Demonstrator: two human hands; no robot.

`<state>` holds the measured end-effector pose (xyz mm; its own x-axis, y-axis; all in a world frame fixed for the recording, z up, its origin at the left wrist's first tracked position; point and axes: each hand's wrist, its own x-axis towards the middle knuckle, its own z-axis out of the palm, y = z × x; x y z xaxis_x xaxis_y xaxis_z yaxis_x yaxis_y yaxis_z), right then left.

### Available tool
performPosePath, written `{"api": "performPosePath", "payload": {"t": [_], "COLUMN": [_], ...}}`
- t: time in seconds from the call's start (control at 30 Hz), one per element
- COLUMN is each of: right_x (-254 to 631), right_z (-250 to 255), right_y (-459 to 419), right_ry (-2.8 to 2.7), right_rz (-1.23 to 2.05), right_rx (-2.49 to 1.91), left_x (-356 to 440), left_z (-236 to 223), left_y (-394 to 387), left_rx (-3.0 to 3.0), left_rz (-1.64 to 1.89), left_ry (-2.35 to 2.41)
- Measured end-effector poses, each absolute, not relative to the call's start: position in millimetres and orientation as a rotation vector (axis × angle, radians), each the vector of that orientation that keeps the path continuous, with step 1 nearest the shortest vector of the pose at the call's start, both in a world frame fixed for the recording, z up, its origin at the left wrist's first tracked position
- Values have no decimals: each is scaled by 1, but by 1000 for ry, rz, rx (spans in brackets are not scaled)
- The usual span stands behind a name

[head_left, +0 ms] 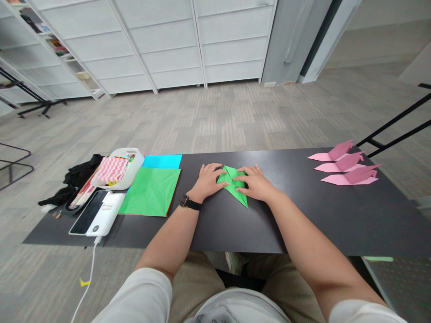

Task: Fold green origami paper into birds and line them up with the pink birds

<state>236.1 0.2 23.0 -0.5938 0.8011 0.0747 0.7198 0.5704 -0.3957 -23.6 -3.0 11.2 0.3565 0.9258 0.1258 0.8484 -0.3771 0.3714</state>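
A green paper [231,175], folded into a pointed kite-like shape with crossing creases, lies on the dark table in front of me. My left hand [208,181] rests at its left corner, thumb and fingertips touching the paper, fingers spread. From the other side my right hand [256,183] lays its spread fingertips over the right part. Between the hands the paper's middle shows, and its long tip points toward me. On my left wrist is a black watch [183,200]. Parts of the paper's edges are hidden under the fingers.
Left of my hands lies a stack of green square sheets [153,193], with a blue sheet [162,161] behind. Beyond are a white basket [134,168], a phone [90,211] and a white cabled device [106,214]. Three pink folded paper birds [350,176] stand on the table's [303,215] right.
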Motion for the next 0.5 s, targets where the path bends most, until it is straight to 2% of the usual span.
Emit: {"api": "performPosePath", "payload": {"t": [0.5], "right_x": [238], "right_z": [13], "right_y": [4], "right_ry": [-2565], "right_rz": [515], "right_rx": [-1238], "left_x": [-26], "left_z": [12], "left_y": [0], "left_rx": [2355], "left_rz": [302], "left_ry": [1632]}}
